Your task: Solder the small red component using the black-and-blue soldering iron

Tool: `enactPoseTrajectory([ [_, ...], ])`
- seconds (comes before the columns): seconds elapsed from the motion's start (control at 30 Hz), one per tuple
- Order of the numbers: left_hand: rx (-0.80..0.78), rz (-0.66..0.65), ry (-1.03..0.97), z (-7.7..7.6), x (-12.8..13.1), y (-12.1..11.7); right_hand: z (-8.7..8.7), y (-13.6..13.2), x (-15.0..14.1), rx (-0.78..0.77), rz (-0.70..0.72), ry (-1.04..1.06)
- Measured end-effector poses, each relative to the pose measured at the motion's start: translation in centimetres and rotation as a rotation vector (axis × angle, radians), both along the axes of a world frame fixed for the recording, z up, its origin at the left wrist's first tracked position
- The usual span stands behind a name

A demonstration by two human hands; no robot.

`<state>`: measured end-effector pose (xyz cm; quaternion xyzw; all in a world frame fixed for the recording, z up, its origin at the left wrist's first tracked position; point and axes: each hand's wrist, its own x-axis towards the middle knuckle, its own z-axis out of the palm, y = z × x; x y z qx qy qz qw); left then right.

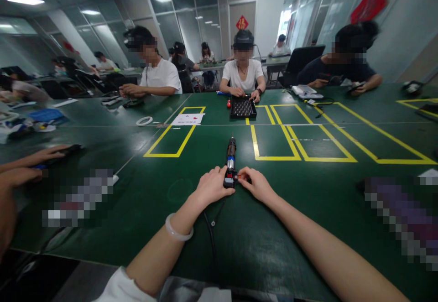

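Observation:
An electric screwdriver [231, 158] lies on the green table with its thin bit pointing away from me. Its silver motor section shows beside a blue band, and red and white parts sit near its rear end. My left hand [212, 185], a pale bangle on its wrist, is closed around the rear of the screwdriver from the left. On the right side, my right hand [255, 182] pinches a small orange-red piece [240, 177] against the body. What exactly that piece is, I cannot make out. A black cable [210, 233] runs toward me below my hands.
Yellow tape rectangles [278, 158] mark the green table [308, 201]. Across from me, a person handles a black tray [243, 108] of small parts. A white sheet [187, 119] and a tape roll [144, 121] lie left of it. A co-worker's hands reach in from the left.

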<state>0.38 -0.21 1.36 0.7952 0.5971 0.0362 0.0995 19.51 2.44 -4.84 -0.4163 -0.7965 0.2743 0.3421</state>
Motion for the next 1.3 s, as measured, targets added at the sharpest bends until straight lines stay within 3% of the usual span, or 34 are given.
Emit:
enactPoseTrajectory([
  [0.2,0.024,-0.028,-0.051,-0.4,-0.1,-0.1,-0.5,0.2,-0.2,0.046,0.013,0.033],
  [0.47,-0.004,0.023,-0.043,0.3,0.6,-0.1,0.3,-0.6,-0.2,0.039,-0.015,0.034],
  [0.6,0.062,0.109,0.028,0.0,1.1,0.0,0.5,-1.3,-0.5,0.001,0.052,0.061],
  [0.73,0.070,0.105,0.105,-0.2,0.2,-0.5,0.6,-1.8,-0.7,-0.011,0.141,0.047],
  [0.97,0.064,0.103,0.176,0.3,-4.5,-3.4,0.7,-1.5,-0.4,0.012,0.122,0.003],
  [1.3,0.007,0.341,0.217,-0.3,-15.7,-8.4,0.8,-1.7,-0.5,0.057,0.139,-0.040],
])
